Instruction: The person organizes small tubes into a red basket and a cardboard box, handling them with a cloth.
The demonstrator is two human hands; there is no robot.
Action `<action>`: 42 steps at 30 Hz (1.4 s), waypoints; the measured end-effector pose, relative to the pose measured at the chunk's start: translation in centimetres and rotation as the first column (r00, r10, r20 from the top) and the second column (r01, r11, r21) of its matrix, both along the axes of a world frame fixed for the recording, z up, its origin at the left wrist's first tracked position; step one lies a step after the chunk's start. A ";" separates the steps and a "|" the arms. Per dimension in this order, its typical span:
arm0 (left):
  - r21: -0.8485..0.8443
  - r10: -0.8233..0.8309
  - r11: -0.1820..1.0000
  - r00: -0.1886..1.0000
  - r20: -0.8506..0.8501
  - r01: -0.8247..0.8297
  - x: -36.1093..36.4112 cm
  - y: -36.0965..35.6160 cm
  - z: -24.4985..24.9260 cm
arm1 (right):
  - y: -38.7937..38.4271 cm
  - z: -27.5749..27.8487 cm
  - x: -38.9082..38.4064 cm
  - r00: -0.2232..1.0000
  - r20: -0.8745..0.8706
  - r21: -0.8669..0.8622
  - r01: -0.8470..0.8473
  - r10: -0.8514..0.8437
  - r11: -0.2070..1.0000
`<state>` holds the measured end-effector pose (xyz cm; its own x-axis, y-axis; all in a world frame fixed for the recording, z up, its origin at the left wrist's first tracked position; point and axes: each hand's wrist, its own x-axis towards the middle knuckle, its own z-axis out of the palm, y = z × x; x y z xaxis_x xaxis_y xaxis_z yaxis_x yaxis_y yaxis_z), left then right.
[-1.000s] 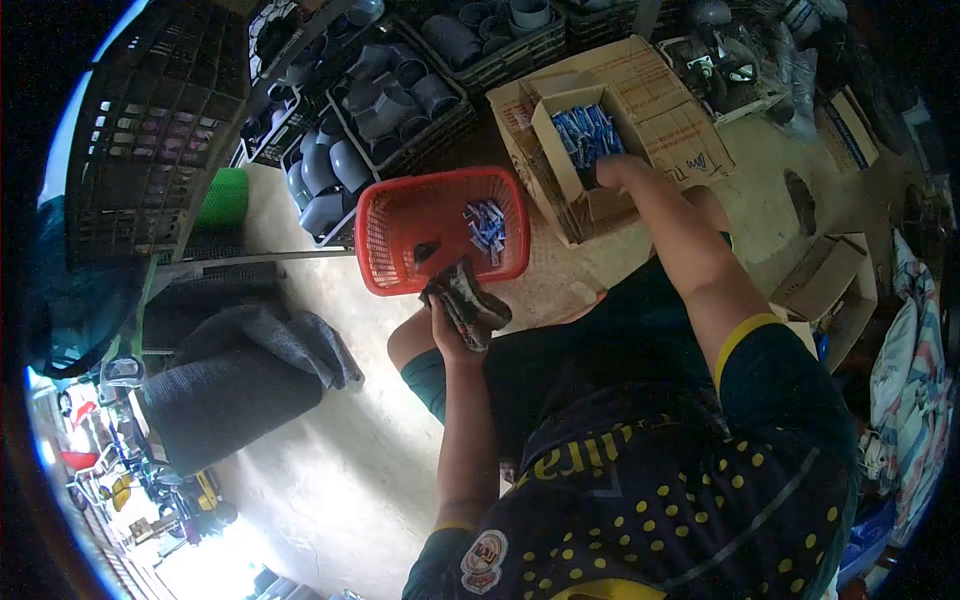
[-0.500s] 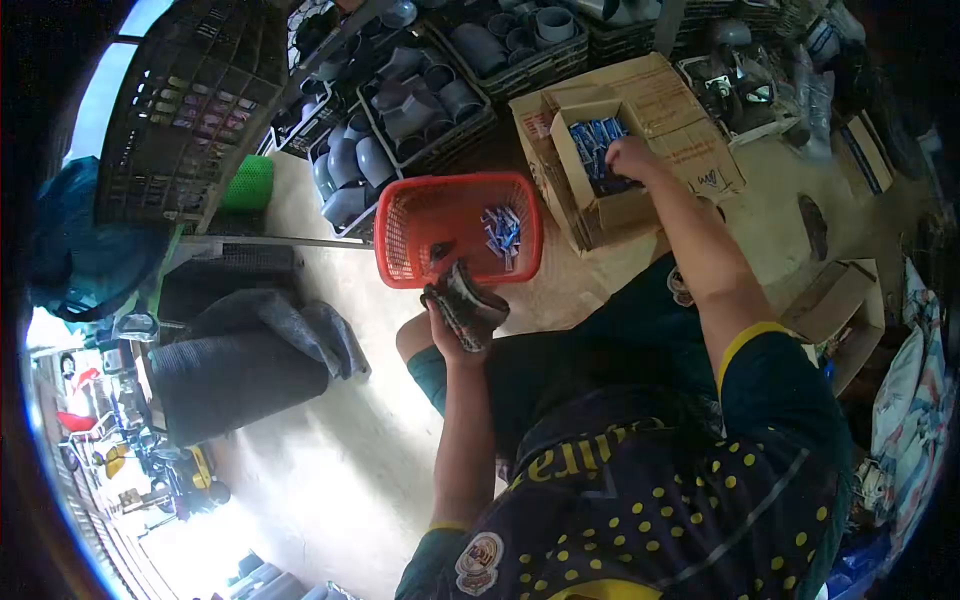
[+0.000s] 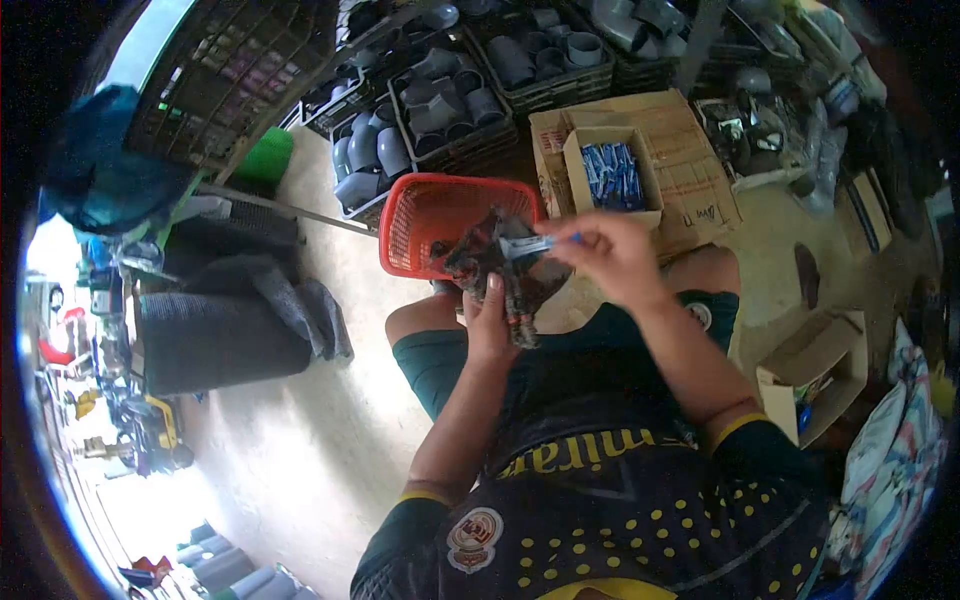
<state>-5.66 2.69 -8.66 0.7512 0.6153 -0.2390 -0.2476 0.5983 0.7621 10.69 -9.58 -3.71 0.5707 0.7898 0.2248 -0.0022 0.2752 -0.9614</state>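
Note:
My left hand (image 3: 488,325) is closed round a crumpled dark rag (image 3: 485,262) with reddish patches, held over the near side of a red plastic basket (image 3: 402,232). From the right, my right hand (image 3: 615,258) pinches a small blue-and-white tube (image 3: 527,245), its far end overlapping the rag. Beyond that hand, a small open carton (image 3: 578,182) holds many similar blue tubes (image 3: 612,178) and rests on a larger flattened cardboard box (image 3: 690,170). The rag and my hands hide much of the basket's inside.
Black crates of grey pipe fittings (image 3: 440,110) line the far side. A dark mesh roll (image 3: 225,335) lies on the floor to the left. At right are another open carton (image 3: 815,370), a sandal (image 3: 806,275) and a white woven sack (image 3: 890,430).
My right hand has come out of the tube carton with a tube and moved left to the rag. My left hand has raised the rag, which now appears more spread out.

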 end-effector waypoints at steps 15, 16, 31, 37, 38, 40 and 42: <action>0.201 0.241 0.949 0.970 0.034 -0.243 2.1 -1.8 3.7 | -0.7 -1.4 -6.0 0.938 0.293 -0.092 0.221 -0.185 0.971; 0.289 0.199 0.936 0.979 0.039 -0.202 1.9 -1.7 3.2 | -0.5 -2.0 -6.2 0.965 0.171 -0.095 0.216 -0.198 0.972; 0.035 0.097 0.995 0.995 0.020 -0.098 1.2 -2.6 4.3 | 1.3 -0.7 -6.1 0.975 -0.055 0.019 0.215 -0.214 0.976; -0.075 0.148 0.987 0.985 0.087 -0.141 1.7 -3.2 4.5 | 0.8 0.5 -4.9 0.776 0.593 -0.024 0.282 -0.214 0.959; -0.008 0.138 0.990 0.990 0.030 -0.138 1.4 -2.7 4.4 | 0.5 0.5 -4.7 0.765 0.628 -0.061 0.230 -0.142 0.971; 0.124 0.132 0.985 0.988 -0.084 -0.121 1.1 -1.6 4.8 | 0.0 1.0 -4.3 0.727 0.686 -0.139 0.123 0.006 0.983; 0.262 0.144 0.958 0.984 -0.101 -0.113 1.3 -1.5 4.8 | -0.6 2.4 -3.8 0.837 0.547 -0.118 0.080 -0.002 0.990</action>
<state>-4.32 1.23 -3.90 0.6377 0.7567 -0.1440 -0.2091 0.3499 0.9131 6.90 -10.17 -1.27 0.4189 0.8127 0.4049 0.5403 0.1353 -0.8305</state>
